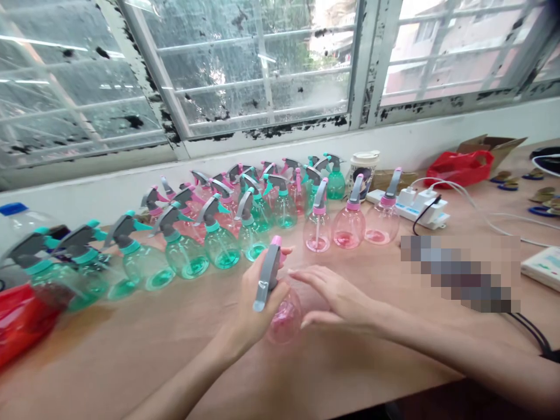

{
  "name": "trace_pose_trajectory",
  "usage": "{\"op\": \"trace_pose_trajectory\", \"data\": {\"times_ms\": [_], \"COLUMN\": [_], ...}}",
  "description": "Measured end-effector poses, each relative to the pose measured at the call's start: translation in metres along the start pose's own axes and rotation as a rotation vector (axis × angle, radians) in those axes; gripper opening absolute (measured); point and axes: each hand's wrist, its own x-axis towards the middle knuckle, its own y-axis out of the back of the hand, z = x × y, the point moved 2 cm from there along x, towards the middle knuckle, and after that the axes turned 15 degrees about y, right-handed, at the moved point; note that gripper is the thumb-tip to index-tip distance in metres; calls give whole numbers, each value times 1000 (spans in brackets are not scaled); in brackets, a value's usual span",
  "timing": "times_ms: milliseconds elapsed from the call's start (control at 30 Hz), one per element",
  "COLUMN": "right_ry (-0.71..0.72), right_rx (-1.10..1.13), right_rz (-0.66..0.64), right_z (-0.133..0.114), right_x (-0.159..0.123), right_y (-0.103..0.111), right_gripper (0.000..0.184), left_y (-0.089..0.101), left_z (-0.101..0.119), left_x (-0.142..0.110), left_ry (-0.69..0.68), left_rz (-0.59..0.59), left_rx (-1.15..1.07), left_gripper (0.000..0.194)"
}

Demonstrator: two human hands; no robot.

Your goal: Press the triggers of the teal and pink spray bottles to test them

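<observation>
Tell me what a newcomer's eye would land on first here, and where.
Most striking is the crowd of green and pink spray bottles spread across the table from the left to the middle, below the windows. Next comes the pink bottle at front centre, gripped by the left hand, with the right hand open beside it. The bright red bag at back right also stands out.

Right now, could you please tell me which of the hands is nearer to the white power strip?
Right. The right hand is open, left of the white power strip and closer to the person; the left hand is farther left, gripping a pink spray bottle.
</observation>
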Motion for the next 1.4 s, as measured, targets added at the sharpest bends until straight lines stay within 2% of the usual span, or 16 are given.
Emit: {"op": "trace_pose_trajectory", "data": {"times_ms": [133,233,300,500,633,833,1100,1267,1400], "right_ry": [-128,-180,-198,-246,-246,-267,-303,-317,-327], "right_rx": [-50,-60,-45,-64,-78,-78,-13,28,26], "right_rz": [-88,-169,-195,-227,-253,-227,-217,-215,-242], "right_z": [40,52,54,53,53,53,57,56,56], "right_x": [-28,-38,-40,-40,-41,-41,-41,-42,-41], "right_y": [8,10,10,5,5,5,6,8,8], "right_gripper": [51,49,50,58,60,57,52,51,53], "left_y": [1,-1,-2,-4,-4,0,-2,-4,-6], "left_z": [-2,2,6,7,5,3,3,0,-2], "left_x": [2,8,13,24,26,24,32,31,29], "left_ry": [-23,-43,-45,39,76,120,114,23,-14], "left_rz": [7,-44,-70,-30,-58,-23,-59,-69,-130], "left_rx": [23,34,31,67,65,116,55,48,31], "left_gripper": [47,51,52,45,34,15,48,49,46]}}
